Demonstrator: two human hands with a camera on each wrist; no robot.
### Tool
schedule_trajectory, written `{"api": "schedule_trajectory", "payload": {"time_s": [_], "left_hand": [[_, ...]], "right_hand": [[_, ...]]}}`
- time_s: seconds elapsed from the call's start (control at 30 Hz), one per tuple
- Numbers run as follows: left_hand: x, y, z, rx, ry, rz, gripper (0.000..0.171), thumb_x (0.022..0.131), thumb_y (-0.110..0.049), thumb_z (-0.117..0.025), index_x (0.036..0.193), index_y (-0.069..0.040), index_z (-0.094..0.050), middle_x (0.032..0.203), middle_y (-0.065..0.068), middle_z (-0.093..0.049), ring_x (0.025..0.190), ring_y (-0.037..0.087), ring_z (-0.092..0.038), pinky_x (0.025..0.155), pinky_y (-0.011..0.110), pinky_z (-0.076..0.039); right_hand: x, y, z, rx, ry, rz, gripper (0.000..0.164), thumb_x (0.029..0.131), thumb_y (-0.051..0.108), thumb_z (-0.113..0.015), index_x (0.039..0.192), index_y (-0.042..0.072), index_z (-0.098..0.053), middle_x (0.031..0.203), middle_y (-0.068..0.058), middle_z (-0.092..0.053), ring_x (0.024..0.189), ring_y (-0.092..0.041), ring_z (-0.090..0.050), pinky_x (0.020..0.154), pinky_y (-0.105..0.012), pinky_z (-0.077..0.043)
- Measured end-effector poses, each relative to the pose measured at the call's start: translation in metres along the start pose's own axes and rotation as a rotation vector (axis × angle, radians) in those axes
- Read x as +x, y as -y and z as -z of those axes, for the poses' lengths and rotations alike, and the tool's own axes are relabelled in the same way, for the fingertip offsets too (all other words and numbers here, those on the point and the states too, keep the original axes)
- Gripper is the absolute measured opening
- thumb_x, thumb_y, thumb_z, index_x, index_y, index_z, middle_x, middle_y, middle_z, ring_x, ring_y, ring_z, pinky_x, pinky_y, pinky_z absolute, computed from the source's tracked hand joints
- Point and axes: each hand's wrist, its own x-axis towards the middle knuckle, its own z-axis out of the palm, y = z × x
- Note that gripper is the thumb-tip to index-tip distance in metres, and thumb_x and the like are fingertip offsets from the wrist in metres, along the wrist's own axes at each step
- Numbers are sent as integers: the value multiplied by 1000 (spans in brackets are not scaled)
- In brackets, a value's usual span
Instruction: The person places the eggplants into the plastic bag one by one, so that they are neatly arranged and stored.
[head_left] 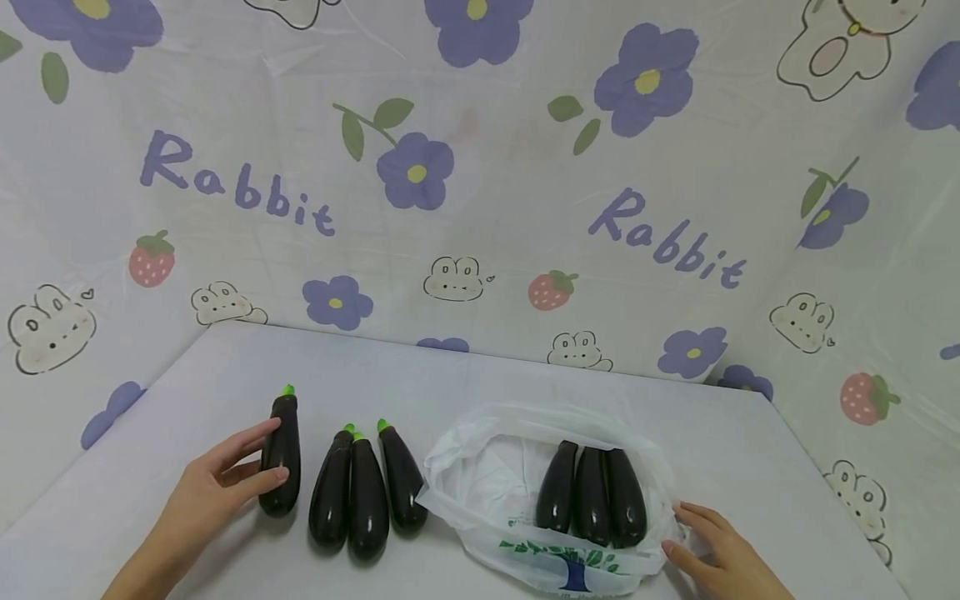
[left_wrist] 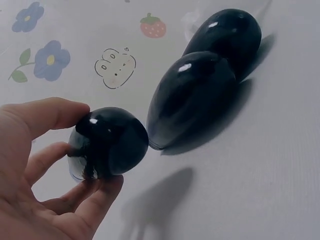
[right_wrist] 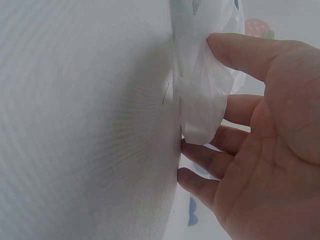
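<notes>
My left hand (head_left: 206,487) holds a dark eggplant (head_left: 281,454) with a green stem end, thumb on one side and fingers on the other. In the left wrist view the held eggplant (left_wrist: 112,142) shows its round end, with a shadow on the table below it. Three eggplants (head_left: 367,500) lie to its right. Beyond them a white plastic bag (head_left: 480,525) with a printed tree lies with its mouth wide, three eggplants (head_left: 592,496) side by side inside. My right hand (head_left: 723,554) grips the bag's right edge; the right wrist view shows plastic (right_wrist: 202,100) between thumb and fingers.
The white table (head_left: 360,367) has its back edge against a hanging cloth (head_left: 495,217) printed with flowers, rabbits and strawberries. The rightmost loose eggplant (head_left: 402,479) touches or nearly touches the bag's left side.
</notes>
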Motion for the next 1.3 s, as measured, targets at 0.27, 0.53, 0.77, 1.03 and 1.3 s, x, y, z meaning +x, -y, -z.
{"api": "schedule_trajectory", "payload": {"time_s": [0.27,0.53,0.77,1.03,1.3], "left_hand": [[-1,-3,-3,-67,14,-25,68,89,-29,-76,149,-22,-44,149,8,-41,115,6,-57,85,24,-49],[-3,-10,-10,-87,20,-54,66,89,-25,-76,148,-21,-47,145,7,-47,114,10,-59,86,24,-49],[-3,-10,-13,-83,30,-37,66,88,-27,-77,147,-22,-48,147,6,-45,115,10,-58,87,25,-49],[-5,-13,-15,-48,39,-16,67,88,-31,-77,147,-24,-47,149,2,-41,119,13,-54,87,26,-49],[-7,-17,-18,-56,53,-25,67,88,-29,-77,147,-23,-48,150,1,-39,119,16,-54,87,28,-50]], "right_hand": [[0,1,0,2,5,-16,76,94,48,-64,141,-9,-44,144,-33,-34,127,-55,-36,92,-65,-41],[0,1,1,4,9,-12,76,94,47,-63,141,-9,-44,144,-33,-33,128,-56,-34,91,-67,-40],[0,1,1,-1,5,-6,74,94,45,-65,139,-9,-46,141,-33,-36,126,-55,-37,91,-66,-41],[0,-1,1,6,6,-4,72,94,45,-65,139,-8,-46,141,-33,-37,126,-55,-39,90,-65,-43],[0,-1,1,1,2,3,72,94,44,-64,139,-9,-46,141,-32,-38,125,-54,-39,90,-65,-43]]}}
